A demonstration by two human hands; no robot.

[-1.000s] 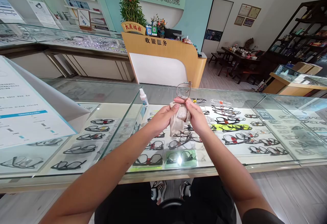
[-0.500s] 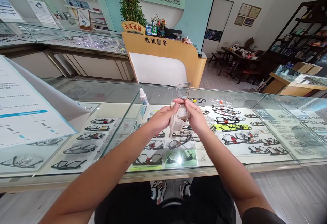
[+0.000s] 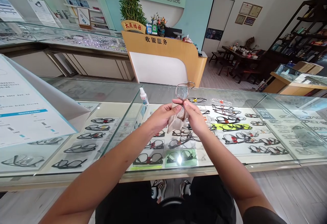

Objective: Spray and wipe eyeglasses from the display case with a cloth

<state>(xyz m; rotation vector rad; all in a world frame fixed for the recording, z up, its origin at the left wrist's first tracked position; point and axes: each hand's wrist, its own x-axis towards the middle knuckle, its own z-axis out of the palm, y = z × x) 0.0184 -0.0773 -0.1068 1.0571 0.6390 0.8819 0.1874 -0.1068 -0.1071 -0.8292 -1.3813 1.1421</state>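
A pair of thin-framed eyeglasses (image 3: 182, 91) is held upright above the glass counter, one lens at the top and the other low between my hands. My left hand (image 3: 163, 115) is closed on a pale cleaning cloth (image 3: 174, 125), pressing it against the lower lens; the cloth's end hangs down. My right hand (image 3: 193, 113) pinches the glasses near the bridge, with thumb and fingers together. Part of the lower lens is hidden by the fingers and cloth. A white spray bottle (image 3: 143, 97) stands on the counter, left of my hands.
Under the glass counter top (image 3: 158, 91) lie several rows of eyeglasses (image 3: 227, 120). A folded paper sign (image 3: 30, 105) stands on the left. Beyond the counter is a wooden cashier desk (image 3: 163, 48) with a plant (image 3: 131, 6) at its left end.
The glasses have turned slightly, so a temple arm now shows at the upper right. My left hand and the cloth have shifted a little against the lower lens.
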